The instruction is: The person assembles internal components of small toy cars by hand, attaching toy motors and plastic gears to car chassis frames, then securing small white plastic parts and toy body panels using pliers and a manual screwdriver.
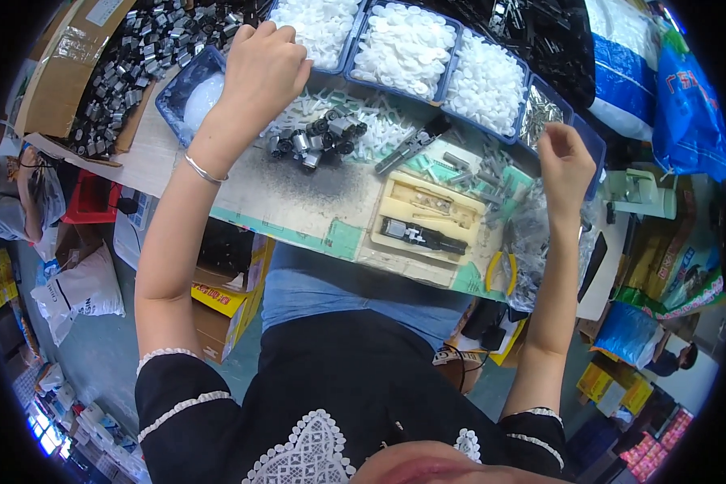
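Note:
My left hand (264, 71) is raised with curled fingers at the near-left edge of a blue bin of white plastic pieces (319, 28); anything in it is hidden. At the right, the fingers of my right hand (567, 165) are pinched together beside a blue bin of thin metal pins (542, 113); I cannot make out what is between them. Between my arms lies a cream fixture block (472, 216), with a black-and-silver part (421, 234) in its near slot. Behind it rests another long black-and-silver part (414, 145). A small heap of black-and-silver pieces (319, 137) sits nearer my left arm.
Yellow-handled pliers (502, 270) lie by the table's front edge, next to a clear plastic bag (536, 242). More bins of white pieces (403, 48) line the back. A cardboard box (64, 77) of metal parts stands far left. Loose white pieces (379, 129) and metal pieces (492, 173) are scattered about.

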{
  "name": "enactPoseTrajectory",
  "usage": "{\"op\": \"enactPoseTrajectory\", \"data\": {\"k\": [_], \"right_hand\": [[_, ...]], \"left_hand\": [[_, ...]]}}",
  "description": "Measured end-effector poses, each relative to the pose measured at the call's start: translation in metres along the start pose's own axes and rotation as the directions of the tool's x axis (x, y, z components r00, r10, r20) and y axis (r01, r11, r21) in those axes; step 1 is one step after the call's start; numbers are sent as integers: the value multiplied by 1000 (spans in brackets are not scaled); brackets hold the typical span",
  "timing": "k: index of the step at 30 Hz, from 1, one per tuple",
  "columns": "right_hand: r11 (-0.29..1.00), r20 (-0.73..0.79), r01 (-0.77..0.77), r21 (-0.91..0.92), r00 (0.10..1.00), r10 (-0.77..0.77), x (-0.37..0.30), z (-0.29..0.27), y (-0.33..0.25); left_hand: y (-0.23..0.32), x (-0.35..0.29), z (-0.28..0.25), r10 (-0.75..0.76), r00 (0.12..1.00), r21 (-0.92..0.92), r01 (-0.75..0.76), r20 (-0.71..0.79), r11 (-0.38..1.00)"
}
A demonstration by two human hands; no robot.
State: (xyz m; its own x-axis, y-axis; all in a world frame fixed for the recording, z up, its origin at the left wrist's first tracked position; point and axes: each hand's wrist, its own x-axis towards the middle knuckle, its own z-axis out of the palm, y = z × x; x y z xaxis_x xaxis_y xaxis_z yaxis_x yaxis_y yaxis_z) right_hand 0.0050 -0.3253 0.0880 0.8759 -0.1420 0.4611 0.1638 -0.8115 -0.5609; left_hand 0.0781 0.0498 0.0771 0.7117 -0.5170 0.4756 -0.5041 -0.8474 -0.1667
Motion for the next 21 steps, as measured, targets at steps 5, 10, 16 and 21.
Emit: {"op": "enactPoseTrajectory", "data": {"k": [5, 10, 16, 21], "right_hand": [[941, 109, -208, 266, 977, 185, -20, 1, -23], [818, 216, -303, 489, 951, 223, -37, 3, -40], [663, 290, -373, 650, 927, 236, -53, 6, -72], [547, 145, -129, 827, 989, 14, -65, 16, -104]], "left_hand": [[6, 2, 8, -162, 985, -1, 162, -58, 987], [14, 7, 14, -204, 970, 38, 211, -131, 977], [26, 3, 9, -134, 934, -33, 131, -331, 991], [91, -16, -28, -505, 850, -906, 324, 152, 273]]}}
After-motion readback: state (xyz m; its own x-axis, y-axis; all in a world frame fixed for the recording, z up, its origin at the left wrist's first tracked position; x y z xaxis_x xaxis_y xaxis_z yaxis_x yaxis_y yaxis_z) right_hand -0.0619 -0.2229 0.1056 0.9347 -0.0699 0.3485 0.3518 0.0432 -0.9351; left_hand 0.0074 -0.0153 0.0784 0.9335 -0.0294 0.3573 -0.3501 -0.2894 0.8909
